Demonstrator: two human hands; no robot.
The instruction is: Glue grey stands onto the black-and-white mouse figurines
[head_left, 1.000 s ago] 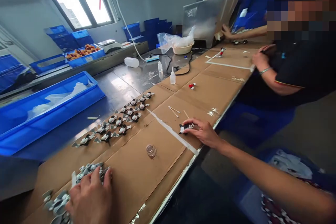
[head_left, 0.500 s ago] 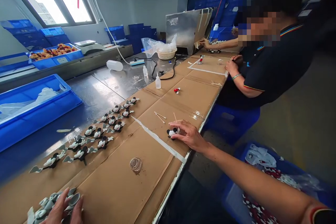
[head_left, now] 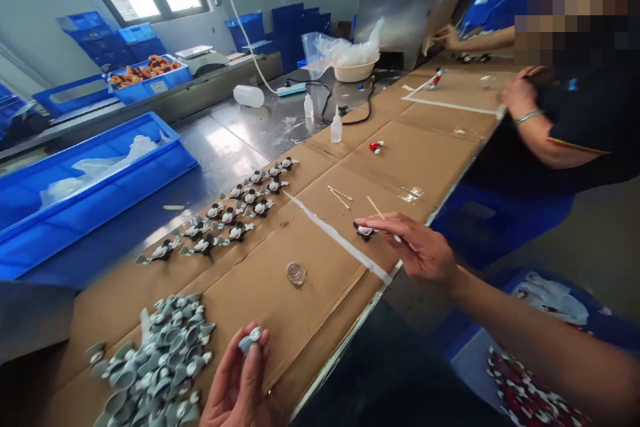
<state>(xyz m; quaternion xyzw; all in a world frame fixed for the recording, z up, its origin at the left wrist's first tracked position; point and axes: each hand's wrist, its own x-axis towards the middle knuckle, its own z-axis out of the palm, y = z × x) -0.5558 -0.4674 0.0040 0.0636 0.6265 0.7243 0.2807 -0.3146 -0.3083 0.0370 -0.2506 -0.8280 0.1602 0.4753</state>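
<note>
My left hand (head_left: 240, 373) is closed, its thumb and fingers pinching a small grey-and-white piece (head_left: 251, 340) above the cardboard. A pile of similar grey cone-shaped pieces with white ends (head_left: 165, 353) lies beside it. My right hand (head_left: 425, 253) is near the table's edge, a cotton swab (head_left: 376, 207) passing behind its index finger, with the white tip showing below. The index finger reaches a black-and-white mouse-head figure (head_left: 365, 230); whether it also grips the figure I cannot tell. Between my hands stands a small clear dish (head_left: 297, 274).
Finished-looking mouse figures (head_left: 227, 216) stand in rows along the cardboard. Two cotton swabs (head_left: 340, 196), a squeeze bottle (head_left: 336, 127) and a red piece (head_left: 376, 146) lie farther off. A blue crate (head_left: 175, 147) stands left. A co-worker's arm (head_left: 550, 140) is at right.
My left hand has lifted away from the grey pile, bringing up one grey-and-white piece. The swab at my right hand has tilted. The whole view has shifted, showing more of the pile.
</note>
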